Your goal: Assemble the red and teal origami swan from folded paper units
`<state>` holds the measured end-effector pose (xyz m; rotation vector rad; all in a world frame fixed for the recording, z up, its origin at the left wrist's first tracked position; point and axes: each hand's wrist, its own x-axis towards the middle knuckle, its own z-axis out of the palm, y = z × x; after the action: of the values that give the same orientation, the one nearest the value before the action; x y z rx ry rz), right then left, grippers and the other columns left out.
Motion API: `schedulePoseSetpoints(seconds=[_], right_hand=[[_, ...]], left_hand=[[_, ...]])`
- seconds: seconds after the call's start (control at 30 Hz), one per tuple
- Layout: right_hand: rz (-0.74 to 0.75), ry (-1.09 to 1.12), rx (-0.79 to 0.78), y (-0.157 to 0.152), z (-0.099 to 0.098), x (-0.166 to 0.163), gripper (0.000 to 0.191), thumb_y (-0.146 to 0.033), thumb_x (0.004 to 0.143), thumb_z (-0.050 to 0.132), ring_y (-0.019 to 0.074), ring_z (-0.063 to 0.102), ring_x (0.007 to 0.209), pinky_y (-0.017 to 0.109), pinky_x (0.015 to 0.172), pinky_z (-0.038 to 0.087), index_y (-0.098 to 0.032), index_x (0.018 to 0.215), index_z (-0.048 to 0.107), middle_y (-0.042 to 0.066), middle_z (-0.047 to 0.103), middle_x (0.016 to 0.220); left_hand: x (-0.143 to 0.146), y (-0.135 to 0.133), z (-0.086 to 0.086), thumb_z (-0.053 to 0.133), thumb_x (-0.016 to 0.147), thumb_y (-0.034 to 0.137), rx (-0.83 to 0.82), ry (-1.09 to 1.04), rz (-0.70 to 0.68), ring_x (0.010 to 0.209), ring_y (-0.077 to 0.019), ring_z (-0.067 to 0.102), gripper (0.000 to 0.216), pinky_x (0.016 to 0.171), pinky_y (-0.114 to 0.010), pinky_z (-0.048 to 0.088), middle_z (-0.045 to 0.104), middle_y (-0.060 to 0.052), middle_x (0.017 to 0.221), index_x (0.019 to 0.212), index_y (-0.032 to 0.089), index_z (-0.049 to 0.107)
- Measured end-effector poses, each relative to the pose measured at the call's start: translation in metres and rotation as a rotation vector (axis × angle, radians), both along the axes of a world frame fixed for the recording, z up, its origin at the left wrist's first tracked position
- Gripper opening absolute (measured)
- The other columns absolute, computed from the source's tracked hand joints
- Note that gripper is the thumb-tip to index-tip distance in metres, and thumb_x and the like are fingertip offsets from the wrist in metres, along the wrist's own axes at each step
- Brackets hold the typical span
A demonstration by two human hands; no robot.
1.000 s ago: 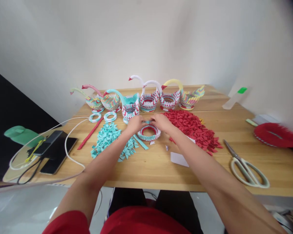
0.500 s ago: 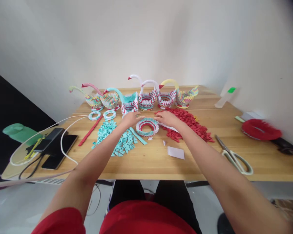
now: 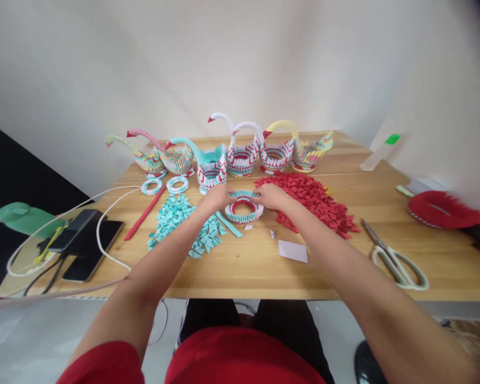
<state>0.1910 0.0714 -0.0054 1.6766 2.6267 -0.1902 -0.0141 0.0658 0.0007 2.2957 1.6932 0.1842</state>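
Observation:
A ring of folded paper pieces, turquoise and white outside with red inside, lies on the table in front of me. My left hand is closed on the far left side of this ring, its fingertips partly hidden. At the far right side, my right hand pinches it in the same way. Between the hands, the ring's far turquoise edge shows raised. Left of it spreads a pile of turquoise folded paper pieces. A pile of red folded paper pieces lies to the right, partly behind my right forearm.
Several paper swan baskets stand along the back. Scissors, a white paper stack and a red paper ring are on the right. To the left are small rings, a red strip, a phone and white cables.
Both hands have closed in on the ring's far side, and its far edge now shows higher between them. The camera view has shifted slightly.

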Motion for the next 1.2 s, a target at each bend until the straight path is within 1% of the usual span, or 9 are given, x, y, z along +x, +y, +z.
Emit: schedulePoseSetpoints(seconds=[0.3, 0.37, 0.57, 0.7, 0.8, 0.9, 1.0, 1.1, 1.2], right_hand=[[-0.069, -0.042, 0.032, -0.010, 0.005, -0.009, 0.031, -0.035, 0.091, 0.051, 0.0261, 0.069, 0.092, 0.028, 0.070, 0.044, -0.016, 0.100, 0.075, 0.015, 0.074, 0.102], [-0.066, -0.047, 0.030, -0.011, 0.008, -0.006, 0.034, -0.040, 0.092, 0.052, 0.0258, 0.069, 0.093, 0.028, 0.071, 0.045, -0.017, 0.102, 0.074, 0.014, 0.074, 0.103], [-0.108, 0.024, 0.079, -0.009, 0.018, -0.005, 0.056, -0.063, 0.089, 0.050, 0.0296, 0.068, 0.096, 0.030, 0.071, 0.046, -0.017, 0.112, 0.071, 0.016, 0.073, 0.106], [-0.086, 0.065, 0.070, -0.007, 0.015, -0.016, 0.037, -0.047, 0.087, 0.062, 0.0265, 0.067, 0.097, 0.027, 0.073, 0.045, -0.022, 0.113, 0.071, 0.012, 0.074, 0.107], [-0.083, 0.075, 0.066, -0.006, 0.011, -0.020, 0.026, -0.037, 0.089, 0.060, 0.0249, 0.067, 0.095, 0.026, 0.073, 0.044, -0.020, 0.103, 0.074, 0.012, 0.074, 0.104], [-0.082, 0.086, 0.070, -0.005, 0.006, -0.022, 0.025, -0.033, 0.090, 0.058, 0.0253, 0.067, 0.096, 0.026, 0.074, 0.044, -0.017, 0.100, 0.074, 0.013, 0.074, 0.103], [-0.076, 0.094, 0.072, -0.004, 0.003, -0.023, 0.027, -0.031, 0.091, 0.055, 0.0262, 0.066, 0.098, 0.027, 0.075, 0.044, -0.015, 0.102, 0.074, 0.015, 0.073, 0.105], [-0.066, 0.094, 0.056, -0.006, 0.008, -0.019, 0.031, -0.037, 0.092, 0.055, 0.0259, 0.066, 0.096, 0.027, 0.076, 0.045, -0.016, 0.107, 0.072, 0.014, 0.073, 0.106], [-0.025, 0.184, 0.096, -0.014, 0.023, -0.001, 0.038, -0.042, 0.094, 0.055, 0.0244, 0.066, 0.099, 0.027, 0.081, 0.046, -0.020, 0.122, 0.066, 0.011, 0.072, 0.114]], left_hand=[[0.012, -0.012, 0.006, 0.058, 0.085, 0.034, 0.045, 0.088, 0.044, 0.097, -0.0276, 0.067, 0.027, 0.080, -0.031, 0.049, 0.073, -0.012, 0.098, 0.098, 0.018, 0.076], [0.008, -0.010, 0.008, 0.059, 0.085, 0.039, 0.036, 0.095, 0.039, 0.098, -0.0278, 0.067, 0.030, 0.081, -0.031, 0.050, 0.074, -0.012, 0.101, 0.100, 0.019, 0.076], [0.002, 0.001, 0.016, 0.058, 0.086, 0.053, 0.070, 0.096, 0.007, 0.117, -0.0287, 0.060, 0.055, 0.093, -0.032, 0.047, 0.066, -0.011, 0.128, 0.129, 0.020, 0.062], [0.012, 0.006, 0.014, 0.059, 0.085, 0.052, 0.067, 0.128, -0.017, 0.106, -0.0278, 0.065, 0.044, 0.087, -0.031, 0.049, 0.072, -0.009, 0.114, 0.116, 0.024, 0.071], [0.018, 0.009, 0.008, 0.059, 0.086, 0.048, 0.074, 0.141, -0.025, 0.097, -0.0271, 0.067, 0.034, 0.082, -0.030, 0.050, 0.074, -0.010, 0.099, 0.099, 0.022, 0.076], [0.023, 0.008, 0.001, 0.058, 0.086, 0.045, 0.101, 0.132, -0.023, 0.097, -0.0271, 0.066, 0.033, 0.082, -0.030, 0.049, 0.074, -0.011, 0.097, 0.093, 0.020, 0.077], [0.026, 0.006, -0.002, 0.055, 0.088, 0.045, 0.121, 0.109, -0.011, 0.094, -0.0272, 0.066, 0.035, 0.079, -0.031, 0.048, 0.073, -0.013, 0.096, 0.093, 0.017, 0.077], [0.020, 0.006, 0.003, 0.057, 0.088, 0.046, 0.113, 0.081, -0.017, 0.090, -0.0259, 0.067, 0.036, 0.076, -0.030, 0.048, 0.073, -0.012, 0.093, 0.096, 0.017, 0.077], [-0.002, 0.003, 0.017, 0.059, 0.089, 0.045, 0.134, -0.007, -0.056, 0.091, -0.0205, 0.066, 0.039, 0.078, -0.026, 0.048, 0.073, -0.008, 0.103, 0.118, 0.021, 0.069]])
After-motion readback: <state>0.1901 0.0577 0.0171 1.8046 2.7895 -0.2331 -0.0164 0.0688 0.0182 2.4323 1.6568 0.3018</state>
